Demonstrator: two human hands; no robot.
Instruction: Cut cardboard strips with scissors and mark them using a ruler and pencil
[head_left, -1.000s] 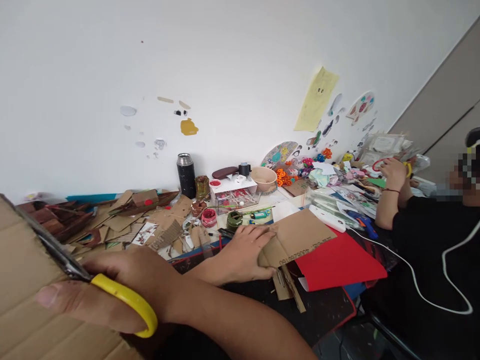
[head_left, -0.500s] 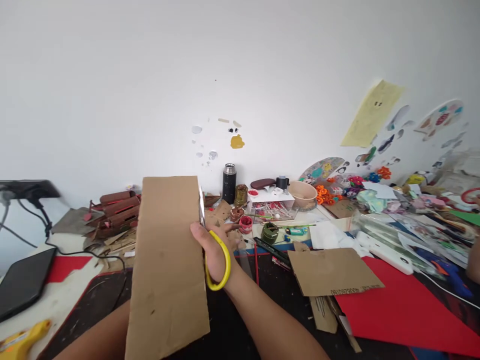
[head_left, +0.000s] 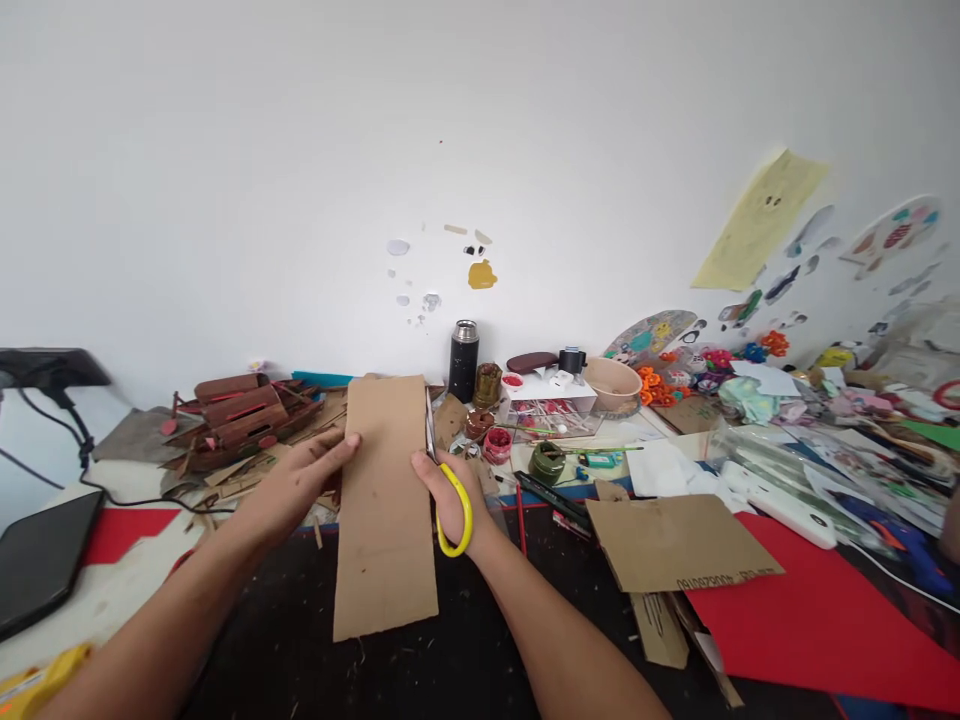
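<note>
While the left hand [head_left: 306, 476] holds cardboard [head_left: 386, 510] by one edge, the right hand [head_left: 454, 505] grips scissors [head_left: 469, 512] at the other; a second piece [head_left: 675, 540] bears digits, too small to read surely.

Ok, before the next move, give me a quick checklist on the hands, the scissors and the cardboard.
1. Left hand at the left edge of the cardboard panel: ok, thumb over the edge.
2. Left fingers gripping behind the panel: cannot tell, hidden.
3. Right hand holding the yellow-handled scissors: ok, at the panel's right edge.
4. Blades away from the left hand: ok, they lie along the opposite edge.
5. Blades fully closed: cannot tell, too small.
6. Green paint jar covered: not ok, it stands open to the right of the right hand.
</note>
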